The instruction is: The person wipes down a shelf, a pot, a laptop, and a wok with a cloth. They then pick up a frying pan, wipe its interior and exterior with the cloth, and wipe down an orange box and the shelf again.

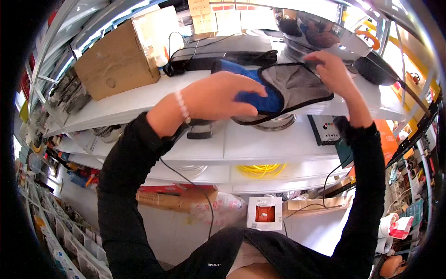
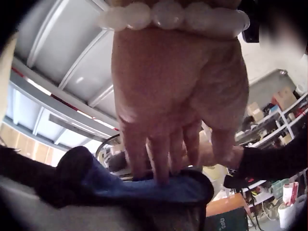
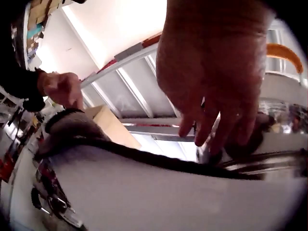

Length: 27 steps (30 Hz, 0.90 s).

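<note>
A cloth (image 1: 297, 83), grey on one face and blue on the other with black edging, lies folded over near the shelf's front edge, part of it hanging over. My left hand (image 1: 216, 96), wearing a beaded bracelet, is over the blue part. In the left wrist view the straight fingers (image 2: 161, 156) of that hand reach down to the blue face. My right hand (image 1: 335, 74) is at the grey part's right end, its fingers loosely extended. The right wrist view shows that hand (image 3: 214, 82) beyond the black edging, with nothing in its grasp.
Behind the cloth stand a flat black device (image 1: 223, 49) with cables and a shiny metal pot (image 1: 320, 35). A cardboard box (image 1: 116, 63) is at the left. Lower shelves (image 1: 223, 153) carry a yellow cable coil (image 1: 262, 170) and a control box (image 1: 325, 130).
</note>
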Available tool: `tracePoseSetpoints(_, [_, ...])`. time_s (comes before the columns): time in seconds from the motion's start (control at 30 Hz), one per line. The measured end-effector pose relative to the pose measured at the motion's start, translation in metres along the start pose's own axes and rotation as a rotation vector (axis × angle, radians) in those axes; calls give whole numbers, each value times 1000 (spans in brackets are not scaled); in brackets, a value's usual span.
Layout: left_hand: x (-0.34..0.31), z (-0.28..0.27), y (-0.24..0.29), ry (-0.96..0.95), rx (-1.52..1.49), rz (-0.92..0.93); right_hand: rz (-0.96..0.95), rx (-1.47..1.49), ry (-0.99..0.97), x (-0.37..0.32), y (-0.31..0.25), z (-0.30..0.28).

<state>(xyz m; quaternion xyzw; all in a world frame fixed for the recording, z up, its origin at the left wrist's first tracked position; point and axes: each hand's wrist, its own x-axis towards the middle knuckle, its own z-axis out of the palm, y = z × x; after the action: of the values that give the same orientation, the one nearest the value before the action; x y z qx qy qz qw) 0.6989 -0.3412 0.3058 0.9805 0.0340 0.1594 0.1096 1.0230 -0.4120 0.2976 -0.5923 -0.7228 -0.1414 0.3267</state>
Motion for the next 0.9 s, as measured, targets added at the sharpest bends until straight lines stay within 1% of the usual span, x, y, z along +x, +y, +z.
tracePoseSetpoints(0.03, [-6,0,-2,126,-42,-62,26,66,17,-1,-13,5])
tracePoseSetpoints(0.07, [-12,-1,-5,246,-85,-121,43,132,-8,0,-26,12])
tracePoseSetpoints(0.1, [-20,-7,-10,300,70,-100,86,159,-21,-1,-46,22])
tracePoseSetpoints(0.13, [-26,-6,-22,387,163,-185,103,135,-124,-4,-68,24])
tracePoseSetpoints(0.17, [-32,-7,-34,442,218,-259,18,52,-169,-3,-72,39])
tracePoseSetpoints(0.2, [-37,-8,-45,496,271,-335,37,182,-239,-3,-77,60])
tracePoseSetpoints(0.23, [-41,-12,-56,485,364,-359,88,-30,-283,-6,-105,63])
tracePoseSetpoints(0.3, [-50,-20,-75,474,550,-414,43,-164,-309,-11,-128,67])
tracePoseSetpoints(0.37, [-67,-26,-86,402,570,-541,-150,-4,-278,-11,-116,70])
tracePoseSetpoints(0.4, [-76,-28,-91,370,578,-606,-147,24,-242,-8,-109,65])
tracePoseSetpoints(0.43, [-84,-30,-93,333,563,-633,-144,52,-209,-4,-101,58])
tracePoseSetpoints(0.47, [-92,-27,-96,340,564,-618,-140,82,-177,2,-96,53])
tracePoseSetpoints(0.53, [-107,-19,-98,342,571,-588,39,95,-66,28,-106,27])
tracePoseSetpoints(0.6, [-110,-14,-93,384,564,-552,-25,70,136,62,-100,23])
tracePoseSetpoints(0.67, [-109,-14,-91,424,552,-519,-116,-56,271,97,-97,27])
tracePoseSetpoints(0.7, [-109,-14,-96,434,574,-510,5,-79,209,115,-96,30])
tracePoseSetpoints(0.8, [-111,-15,-100,427,610,-492,44,-291,136,145,-87,57])
tracePoseSetpoints(0.83, [-114,-12,-102,411,631,-505,126,-444,-69,155,-81,65])
tracePoseSetpoints(0.87, [-117,-11,-99,388,608,-507,175,-564,-188,153,-76,76])
tracePoseSetpoints(0.9, [-120,-12,-94,363,588,-508,218,-566,-302,154,-69,88])
